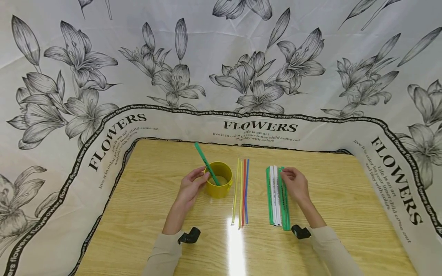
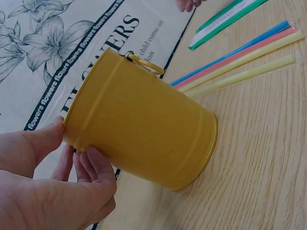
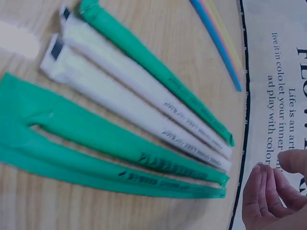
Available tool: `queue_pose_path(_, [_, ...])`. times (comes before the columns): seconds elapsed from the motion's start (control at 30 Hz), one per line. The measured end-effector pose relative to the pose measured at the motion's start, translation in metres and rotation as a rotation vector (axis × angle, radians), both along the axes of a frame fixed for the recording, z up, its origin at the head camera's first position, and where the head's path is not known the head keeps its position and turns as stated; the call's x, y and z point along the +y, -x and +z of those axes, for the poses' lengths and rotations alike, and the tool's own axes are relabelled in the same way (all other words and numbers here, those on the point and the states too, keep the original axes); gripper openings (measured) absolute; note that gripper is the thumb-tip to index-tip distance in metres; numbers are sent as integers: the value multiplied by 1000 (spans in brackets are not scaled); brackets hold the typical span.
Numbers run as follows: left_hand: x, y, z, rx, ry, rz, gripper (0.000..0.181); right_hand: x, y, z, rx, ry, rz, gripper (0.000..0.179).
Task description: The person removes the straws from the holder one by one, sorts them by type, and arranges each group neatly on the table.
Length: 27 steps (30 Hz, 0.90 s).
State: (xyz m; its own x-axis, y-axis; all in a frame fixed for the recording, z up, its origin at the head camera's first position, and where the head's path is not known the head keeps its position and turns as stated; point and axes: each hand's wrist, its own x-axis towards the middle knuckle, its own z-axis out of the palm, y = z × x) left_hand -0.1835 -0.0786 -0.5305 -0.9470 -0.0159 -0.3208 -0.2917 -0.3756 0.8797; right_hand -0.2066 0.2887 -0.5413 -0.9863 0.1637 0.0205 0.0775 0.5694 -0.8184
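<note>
A small yellow metal bucket [image 1: 220, 191] stands upright on the table, with a side ring handle seen in the left wrist view. My left hand [image 1: 192, 185] grips its rim and side between thumb and fingers. Leaning inside the bucket is a green paper-wrapped straw [image 1: 204, 160], its upper end above the rim. To the right, green wrapped straws [image 1: 284, 203] and two white wrapped straws [image 1: 275, 195] lie in a row. My right hand [image 1: 296, 184] is at their far end, fingers loosely bent and thumb apart, with nothing visible between them in the right wrist view.
Between the bucket and the row lie thin yellow, red and blue straws [image 1: 246, 191], some in clear wrap. The wooden table [image 1: 145, 191] meets a white flower-print cloth [image 1: 193, 122] behind and at the sides. Light glares on the table's near middle.
</note>
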Motion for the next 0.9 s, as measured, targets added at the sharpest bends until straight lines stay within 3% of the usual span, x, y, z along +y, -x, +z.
queue_pose_path(0.57, [-1, 0, -2, 7, -12, -8, 40, -35, 21, 28, 47, 83, 98, 34])
queue_pose_path(0.9, [-1, 1, -2, 7, -7, -7, 39, -56, 28, 38, 126, 153, 195, 36])
